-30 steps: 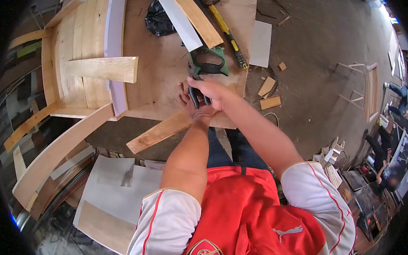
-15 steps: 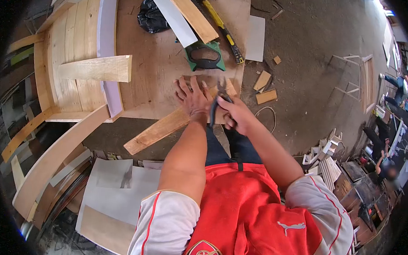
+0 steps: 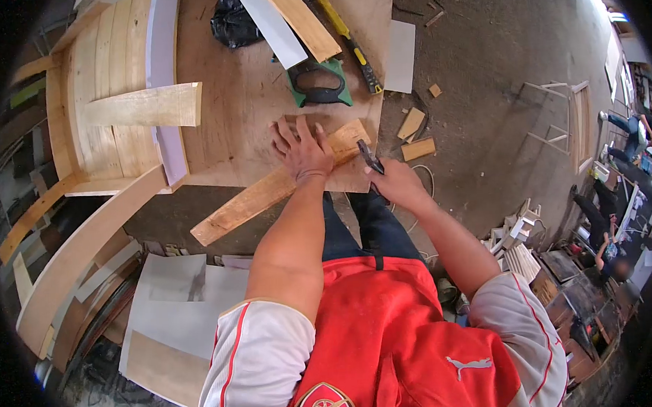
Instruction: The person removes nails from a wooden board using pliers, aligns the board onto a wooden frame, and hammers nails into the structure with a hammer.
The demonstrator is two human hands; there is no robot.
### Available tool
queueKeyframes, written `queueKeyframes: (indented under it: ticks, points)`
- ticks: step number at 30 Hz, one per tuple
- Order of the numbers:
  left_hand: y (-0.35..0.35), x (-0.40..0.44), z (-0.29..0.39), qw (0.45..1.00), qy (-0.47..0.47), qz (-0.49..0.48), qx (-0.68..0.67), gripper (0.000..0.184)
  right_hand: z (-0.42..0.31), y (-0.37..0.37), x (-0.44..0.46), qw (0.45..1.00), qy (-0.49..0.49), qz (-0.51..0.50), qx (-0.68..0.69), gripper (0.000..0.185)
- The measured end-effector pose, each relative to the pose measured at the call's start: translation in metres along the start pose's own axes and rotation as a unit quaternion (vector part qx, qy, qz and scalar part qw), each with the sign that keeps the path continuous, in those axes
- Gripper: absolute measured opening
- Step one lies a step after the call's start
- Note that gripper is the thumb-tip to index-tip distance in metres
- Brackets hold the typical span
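Note:
A narrow wooden board [image 3: 249, 201] lies slantwise over the near edge of the plywood worktable [image 3: 229, 146], its left end sticking out past the edge. My left hand [image 3: 308, 152] rests flat across the board with the fingers spread, pressing it down. In my right hand [image 3: 400, 183] is a pair of dark pliers [image 3: 368, 156], gripped by the handles. The jaws of the pliers are at the edge of the board near its right end. Whether they bite on anything is too small to tell.
Beyond my hands lie a green-handled handsaw [image 3: 341, 88], a yellow-and-black tool [image 3: 349, 39], a white strip [image 3: 271, 28] and a black plastic bag [image 3: 235, 22]. A wooden frame [image 3: 116, 60] stands at left. Wood offcuts [image 3: 418, 149] lie on the floor; people are working at far right.
My right hand has moved the pliers down and to the right, from above the board to the edge by its right end. My left hand stays on the board.

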State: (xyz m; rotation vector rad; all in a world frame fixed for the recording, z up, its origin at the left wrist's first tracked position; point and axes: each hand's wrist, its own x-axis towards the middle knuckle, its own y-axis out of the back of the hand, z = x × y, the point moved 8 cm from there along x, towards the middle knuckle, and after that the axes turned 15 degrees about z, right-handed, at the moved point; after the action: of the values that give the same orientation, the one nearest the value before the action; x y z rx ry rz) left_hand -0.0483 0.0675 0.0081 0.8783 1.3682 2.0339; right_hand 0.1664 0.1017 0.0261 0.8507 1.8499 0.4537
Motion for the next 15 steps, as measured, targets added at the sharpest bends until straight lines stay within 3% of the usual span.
queueKeyframes:
  ticks: [7, 10, 15]
  points:
    - [-0.001, -0.001, 0.000, 1.000, 0.008, -0.007, -0.003, 0.047, -0.027, 0.022, 0.023, 0.984, 0.100, -0.121, -0.082, 0.049]
    - [0.001, 0.000, -0.001, 1.000, 0.009, -0.010, -0.002, 0.047, -0.018, 0.020, 0.031, 0.975, -0.001, -0.207, -0.078, 0.050]
    - [0.002, 0.001, -0.003, 1.000, 0.017, -0.015, -0.011, 0.047, -0.019, 0.020, 0.032, 0.960, -0.098, -0.258, -0.042, 0.038]
